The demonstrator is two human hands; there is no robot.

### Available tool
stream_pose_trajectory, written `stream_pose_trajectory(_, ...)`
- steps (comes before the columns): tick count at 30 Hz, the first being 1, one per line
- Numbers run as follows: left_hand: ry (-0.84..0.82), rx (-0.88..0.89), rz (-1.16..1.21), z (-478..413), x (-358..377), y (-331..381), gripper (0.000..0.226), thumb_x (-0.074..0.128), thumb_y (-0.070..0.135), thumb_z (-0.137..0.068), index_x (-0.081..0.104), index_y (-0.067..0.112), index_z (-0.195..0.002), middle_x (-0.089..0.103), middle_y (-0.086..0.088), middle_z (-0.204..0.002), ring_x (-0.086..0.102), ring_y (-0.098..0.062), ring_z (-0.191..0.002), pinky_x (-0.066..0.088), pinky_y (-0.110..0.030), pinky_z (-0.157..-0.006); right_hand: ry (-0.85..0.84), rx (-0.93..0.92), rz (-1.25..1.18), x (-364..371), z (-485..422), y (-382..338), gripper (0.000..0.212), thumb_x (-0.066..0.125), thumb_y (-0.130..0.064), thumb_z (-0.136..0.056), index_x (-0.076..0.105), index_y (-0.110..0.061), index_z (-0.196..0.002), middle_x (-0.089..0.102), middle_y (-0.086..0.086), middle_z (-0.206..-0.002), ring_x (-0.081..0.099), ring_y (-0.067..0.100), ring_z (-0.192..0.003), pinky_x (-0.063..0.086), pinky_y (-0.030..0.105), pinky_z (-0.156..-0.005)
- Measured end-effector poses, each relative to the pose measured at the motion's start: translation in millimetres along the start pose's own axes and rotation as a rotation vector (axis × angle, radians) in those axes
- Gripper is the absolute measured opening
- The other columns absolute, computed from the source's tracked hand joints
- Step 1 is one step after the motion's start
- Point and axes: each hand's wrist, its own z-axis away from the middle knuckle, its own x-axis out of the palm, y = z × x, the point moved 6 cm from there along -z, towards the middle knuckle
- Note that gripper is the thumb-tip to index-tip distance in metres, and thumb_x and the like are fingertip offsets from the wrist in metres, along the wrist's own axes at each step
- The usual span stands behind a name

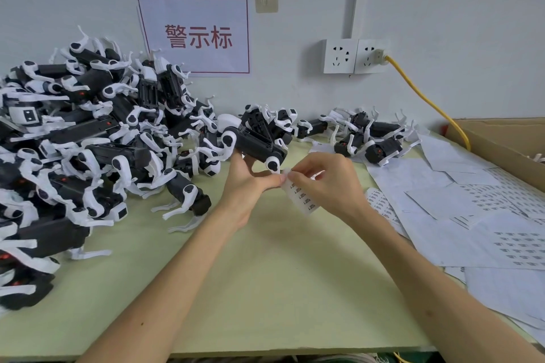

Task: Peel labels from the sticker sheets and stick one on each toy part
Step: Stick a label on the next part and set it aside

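Mid-table, the right hand [321, 180] pinches a label strip [300, 194], its print too small to read; the left hand [247, 183] grips one toy part [256, 141], apparently unlabelled. To the right lie sticker sheets [486, 215]; leftward, a large toy pile [88, 132] probably awaits labels; behind, the wall sign [194, 35] reads 警示标

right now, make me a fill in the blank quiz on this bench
The left hand holds a toy part coloured black and ____.
The right hand pinches a label strip; loose sticker sheets lie to its ____.
The pile of parts covers the ____ side of the table.
The cable in the wall socket is ____.
Missing words: white; right; left; yellow.
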Motion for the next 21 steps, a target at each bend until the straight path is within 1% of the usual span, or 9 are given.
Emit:
stream_pose_trajectory(3, -0.031, 0.038, -0.061, 0.7, 4.0, 0.1, 0.07, 0.081, -0.014, -0.073, 0.047, 0.002, -0.133, 0.065, -0.012, -0.131, 0.073, -0.018, -0.101, 0.059, -0.045, -0.091, 0.007, 0.03, 0.027, -1.1, 0.3, 3.5, 0.016, 0.079, -0.025, -0.083, 0.072, -0.021, -0.069, 0.071, -0.012, -0.069, 0.066, 0.003, -0.07, 0.045, 0.012, -0.057)
stream_pose_trajectory(4, -0.037, 0.045, -0.076, 1.1, 4.8, -0.1, 0.068, 0.08, -0.016, -0.075, 0.048, 0.003, -0.132, 0.065, -0.01, -0.131, 0.074, -0.018, -0.1, 0.06, -0.043, -0.09, 0.003, 0.034, 0.048, -1.1, 0.4, 4.0, 0.017, 0.078, -0.025, -0.083, 0.071, -0.022, -0.067, 0.071, -0.01, -0.068, 0.067, 0.004, -0.069, 0.044, 0.012, -0.056)
stream_pose_trajectory(5, -0.038, 0.05, -0.088, 1.1, 5.1, -0.4, 0.067, 0.079, -0.016, -0.076, 0.048, 0.004, -0.132, 0.065, -0.009, -0.132, 0.074, -0.021, -0.102, 0.06, -0.044, -0.091, -0.001, 0.034, 0.067, -1.2, 0.7, 4.2, 0.018, 0.078, -0.026, -0.083, 0.071, -0.022, -0.066, 0.07, -0.008, -0.067, 0.067, 0.004, -0.068, 0.044, 0.013, -0.054)
stream_pose_trajectory(8, -0.026, 0.052, -0.115, 1.3, 5.8, -2.4, 0.065, 0.079, -0.015, -0.077, 0.048, 0.007, -0.13, 0.063, -0.009, -0.136, 0.071, -0.034, -0.107, 0.058, -0.051, -0.095, -0.011, 0.011, 0.119, -0.7, 1.4, 3.0, 0.018, 0.077, -0.025, -0.083, 0.071, -0.022, -0.066, 0.068, -0.006, -0.062, 0.066, 0.006, -0.063, 0.044, 0.018, -0.052)
stream_pose_trajectory(12, -0.024, 0.021, -0.132, 0.2, 8.4, -7.7, 0.065, 0.079, -0.015, -0.077, 0.048, 0.005, -0.13, 0.059, -0.01, -0.14, 0.07, -0.039, -0.109, 0.055, -0.059, -0.098, -0.009, 0.006, 0.159, -0.2, 2.1, 3.0, 0.016, 0.074, -0.024, -0.082, 0.072, -0.022, -0.067, 0.064, -0.016, -0.056, 0.063, 0.004, -0.059, 0.046, 0.022, -0.052)
stream_pose_trajectory(15, -0.021, 0.013, -0.131, -0.7, 7.0, -8.2, 0.065, 0.08, -0.014, -0.076, 0.048, 0.008, -0.129, 0.06, -0.008, -0.138, 0.07, -0.036, -0.108, 0.054, -0.061, -0.098, -0.025, 0.008, 0.172, 1.0, 0.8, 3.9, 0.017, 0.07, -0.021, -0.084, 0.07, -0.024, -0.068, 0.068, -0.012, -0.065, 0.064, 0.004, -0.063, 0.05, 0.025, -0.056)
stream_pose_trajectory(17, -0.027, 0.021, -0.124, 0.4, 6.9, -5.9, 0.068, 0.082, -0.01, -0.071, 0.049, 0.013, -0.126, 0.062, -0.007, -0.136, 0.071, -0.032, -0.104, 0.055, -0.06, -0.097, -0.041, 0.018, 0.164, 1.2, -1.1, 5.1, 0.019, 0.068, -0.018, -0.086, 0.068, -0.027, -0.069, 0.07, -0.013, -0.07, 0.064, 0.002, -0.064, 0.047, 0.019, -0.057)
stream_pose_trajectory(19, -0.025, 0.026, -0.113, 1.6, 6.3, -4.1, 0.069, 0.081, -0.005, -0.066, 0.049, 0.016, -0.123, 0.063, -0.006, -0.135, 0.071, -0.03, -0.103, 0.056, -0.057, -0.097, -0.059, 0.031, 0.138, 0.1, -2.3, 6.2, 0.02, 0.069, -0.016, -0.087, 0.07, -0.026, -0.071, 0.07, -0.014, -0.072, 0.063, -0.001, -0.064, 0.043, 0.012, -0.058)
stream_pose_trajectory(21, -0.01, 0.025, -0.109, 0.8, 3.8, -4.5, 0.069, 0.082, -0.011, -0.069, 0.048, 0.013, -0.125, 0.064, -0.005, -0.135, 0.072, -0.026, -0.106, 0.055, -0.056, -0.099, -0.089, 0.042, 0.083, -1.3, -2.4, 6.5, 0.014, 0.073, -0.019, -0.087, 0.074, -0.022, -0.074, 0.072, -0.012, -0.073, 0.065, -0.001, -0.065, 0.044, 0.011, -0.06)
